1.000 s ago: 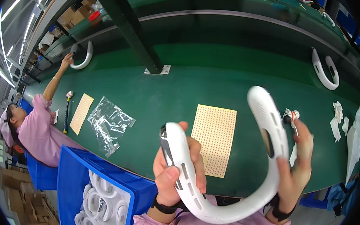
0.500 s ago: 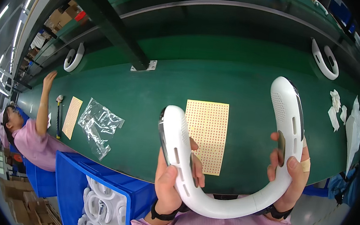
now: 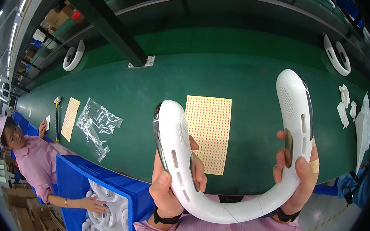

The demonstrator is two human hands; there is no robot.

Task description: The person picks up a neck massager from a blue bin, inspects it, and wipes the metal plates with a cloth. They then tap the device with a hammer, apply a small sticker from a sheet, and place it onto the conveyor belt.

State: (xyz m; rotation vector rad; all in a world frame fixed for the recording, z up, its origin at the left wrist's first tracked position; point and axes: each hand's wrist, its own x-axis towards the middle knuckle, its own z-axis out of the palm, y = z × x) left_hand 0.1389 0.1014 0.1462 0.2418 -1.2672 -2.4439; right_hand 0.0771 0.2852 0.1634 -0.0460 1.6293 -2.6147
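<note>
A white U-shaped neck fan [image 3: 233, 214] is held up in front of me, its curved middle close to my body. My left hand [image 3: 173, 189] is wrapped round its left arm, the thumb lying along the vent slots. Round the right arm, near a dark oval pad, my right hand [image 3: 300, 178] is closed, with a tan plaster on it. Both fan ends bear small round perforations and dark glossy edges. Behind the left arm, a yellowish sticker sheet [image 3: 209, 135] with rows of small red marks lies on the green table [image 3: 150, 112].
A clear plastic bag [image 3: 98, 123], another sticker sheet [image 3: 70, 118] and a dark-handled tool [image 3: 57, 122] lie leftward. Two more neck fans [image 3: 73, 57] [image 3: 337, 56] stand at the back. A blue bin [image 3: 101, 172] holds several fans; a co-worker's hand [image 3: 93, 205] reaches in. Crumpled white paper [image 3: 343, 105] lies right.
The co-worker's raised arm has come down, one hand now in the blue bin and the other at the table edge. The fan in my hands has shifted slightly up and left in view.
</note>
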